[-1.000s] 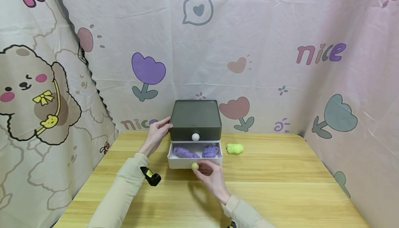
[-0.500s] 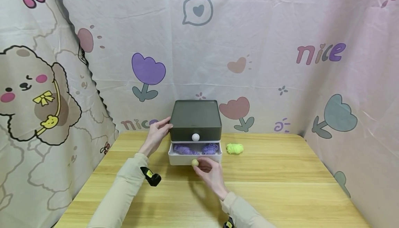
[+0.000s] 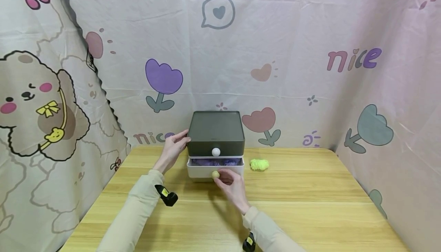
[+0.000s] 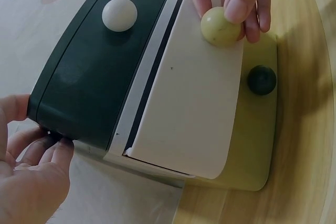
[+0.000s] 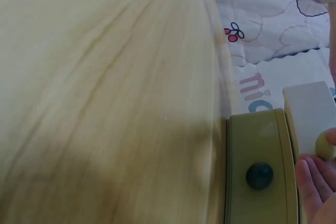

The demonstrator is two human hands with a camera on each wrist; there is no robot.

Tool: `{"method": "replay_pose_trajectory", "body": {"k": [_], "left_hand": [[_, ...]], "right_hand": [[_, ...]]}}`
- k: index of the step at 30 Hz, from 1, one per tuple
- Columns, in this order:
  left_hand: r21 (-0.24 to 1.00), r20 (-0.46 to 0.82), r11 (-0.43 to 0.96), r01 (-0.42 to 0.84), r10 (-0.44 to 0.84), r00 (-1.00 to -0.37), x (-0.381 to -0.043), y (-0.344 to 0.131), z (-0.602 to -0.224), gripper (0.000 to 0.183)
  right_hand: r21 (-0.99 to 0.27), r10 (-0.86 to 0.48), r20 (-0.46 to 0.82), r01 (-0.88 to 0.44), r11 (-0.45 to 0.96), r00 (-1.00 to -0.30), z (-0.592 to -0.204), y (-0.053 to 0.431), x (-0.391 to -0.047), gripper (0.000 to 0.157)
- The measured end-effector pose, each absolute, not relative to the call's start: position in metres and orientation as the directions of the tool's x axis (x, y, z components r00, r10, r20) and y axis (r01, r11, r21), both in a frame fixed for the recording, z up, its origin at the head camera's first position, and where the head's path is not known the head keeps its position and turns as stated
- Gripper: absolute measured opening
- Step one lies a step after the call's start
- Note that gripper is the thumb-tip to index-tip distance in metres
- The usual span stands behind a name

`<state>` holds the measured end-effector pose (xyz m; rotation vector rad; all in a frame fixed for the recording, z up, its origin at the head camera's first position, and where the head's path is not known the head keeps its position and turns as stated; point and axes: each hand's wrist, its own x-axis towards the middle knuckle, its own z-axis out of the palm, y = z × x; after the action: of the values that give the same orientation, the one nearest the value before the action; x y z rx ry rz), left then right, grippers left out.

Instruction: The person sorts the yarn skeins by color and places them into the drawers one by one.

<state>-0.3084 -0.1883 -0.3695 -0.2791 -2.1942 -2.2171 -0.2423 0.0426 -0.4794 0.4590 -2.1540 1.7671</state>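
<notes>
A small desktop drawer unit [image 3: 216, 126] with a dark green top drawer and a white knob [image 4: 119, 14] stands on the table. Below it, the white middle drawer [image 4: 184, 87] is partly out, and purple yarn bundles [image 3: 231, 162] show in its narrow gap. Between thumb and fingers, my right hand [image 3: 232, 189] pinches that drawer's pale yellow-green knob [image 4: 221, 27]. My left hand [image 3: 170, 152] lies against the unit's left side, its fingertips touching the dark green part near the front corner. Lowest is an olive drawer [image 5: 262, 137] with a dark green knob [image 5: 259, 176].
To the right of the unit, a bundle of neon yellow yarn [image 3: 259, 164] lies on the wooden table [image 3: 303, 194]. Just behind the unit hangs a patterned cloth [image 3: 220, 53], which also encloses both sides.
The white drawer has slid inward, away from me, with my right hand moving along on its knob. Less of the purple yarn shows. My left hand stays in place.
</notes>
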Motion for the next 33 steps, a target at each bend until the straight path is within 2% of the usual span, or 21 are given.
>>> {"method": "replay_pose_trajectory", "body": {"k": [16,33], "left_hand": [[0.991,0.136,-0.013,0.136,0.109,-0.985,-0.31,-0.189,-0.37,0.054],[0.991,0.132,-0.019,0.13,0.108,-0.985,-0.31,-0.188,-0.37,0.054]], "right_hand": [[-0.885,-0.034,0.438,-0.438,0.155,-0.898,-0.479,0.041,-0.258,0.023],[-0.879,0.014,0.441,-0.429,0.206,-0.897,-0.478,0.038,-0.268,0.023]]}}
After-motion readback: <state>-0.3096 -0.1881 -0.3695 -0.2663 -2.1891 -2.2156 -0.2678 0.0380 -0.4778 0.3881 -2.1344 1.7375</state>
